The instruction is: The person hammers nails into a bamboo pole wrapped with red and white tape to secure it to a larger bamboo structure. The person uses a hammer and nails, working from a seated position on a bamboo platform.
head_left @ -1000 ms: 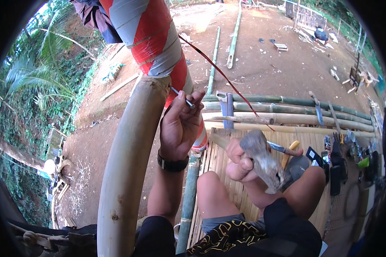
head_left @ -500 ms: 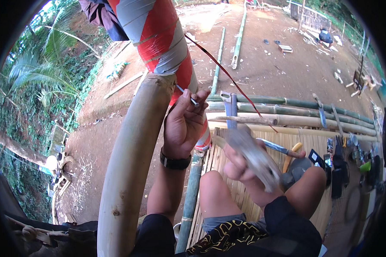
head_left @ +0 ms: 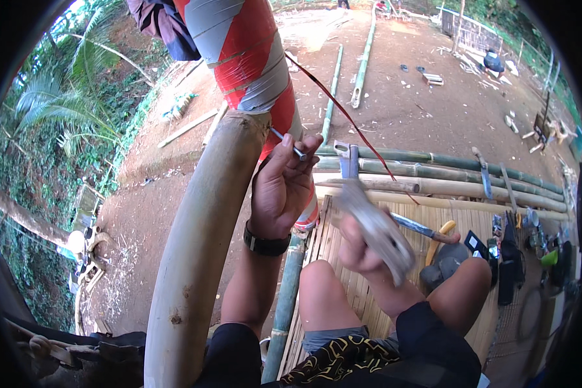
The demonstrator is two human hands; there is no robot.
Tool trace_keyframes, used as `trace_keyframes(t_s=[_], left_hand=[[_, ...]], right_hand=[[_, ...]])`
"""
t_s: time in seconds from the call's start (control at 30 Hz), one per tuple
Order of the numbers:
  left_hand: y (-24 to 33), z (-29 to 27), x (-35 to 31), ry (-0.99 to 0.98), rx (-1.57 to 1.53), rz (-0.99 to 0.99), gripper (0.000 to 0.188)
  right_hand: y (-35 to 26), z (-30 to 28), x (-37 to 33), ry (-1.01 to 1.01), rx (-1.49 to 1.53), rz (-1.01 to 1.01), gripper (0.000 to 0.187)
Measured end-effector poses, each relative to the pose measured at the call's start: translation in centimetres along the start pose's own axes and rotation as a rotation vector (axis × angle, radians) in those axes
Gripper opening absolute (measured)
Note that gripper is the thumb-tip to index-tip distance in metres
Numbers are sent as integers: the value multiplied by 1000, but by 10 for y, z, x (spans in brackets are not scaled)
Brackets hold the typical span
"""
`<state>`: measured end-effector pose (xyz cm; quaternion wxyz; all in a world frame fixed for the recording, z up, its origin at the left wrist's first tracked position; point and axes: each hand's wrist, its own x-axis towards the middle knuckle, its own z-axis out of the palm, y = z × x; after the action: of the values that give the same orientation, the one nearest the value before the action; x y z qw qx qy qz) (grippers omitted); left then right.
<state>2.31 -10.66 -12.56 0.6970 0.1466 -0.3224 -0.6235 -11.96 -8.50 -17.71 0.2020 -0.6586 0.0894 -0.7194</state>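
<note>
The fingers of the left hand (head_left: 279,194) pinch one nail (head_left: 300,154), its tip aimed between 10 and 11 o'clock at the upper end of one thick pale pole (head_left: 204,258), which lies at the hand's 9 o'clock. The fingers of the right hand (head_left: 355,252) are curled around one hammer (head_left: 380,234), at the left hand's 4 o'clock; blur hides the exact grip. One black wristband (head_left: 267,245) circles the left wrist. At the left hand's 12 o'clock rises one post (head_left: 255,61) wrapped in red and silver tape, with one red cord (head_left: 350,123) slanting off toward 4 o'clock. One saw (head_left: 350,163) stands at 2 o'clock. From the right hand, one wooden-handled blade (head_left: 415,224) lies between 2 and 3 o'clock, over the slatted bamboo platform (head_left: 388,310). Farther off at the left hand's 1 o'clock, two green bamboo poles (head_left: 363,64) lie on the ground (head_left: 401,116).
</note>
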Motion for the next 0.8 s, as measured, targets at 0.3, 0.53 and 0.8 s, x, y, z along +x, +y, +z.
trace_keyframes(t_s=[0.3, 0.53, 0.8], left_hand=[[-1, 2, 5, 0, -29, -5, 25], [-1, 2, 4, -43, -62, 11, 24], [-1, 11, -1, -33, -83, -59, 21]], right_hand=[[32, 0, -22, 34, -58, 12, 16], [5, -14, -20, 47, -197, 109, 17], [-2, -39, -61, 47, -415, 327, 21]])
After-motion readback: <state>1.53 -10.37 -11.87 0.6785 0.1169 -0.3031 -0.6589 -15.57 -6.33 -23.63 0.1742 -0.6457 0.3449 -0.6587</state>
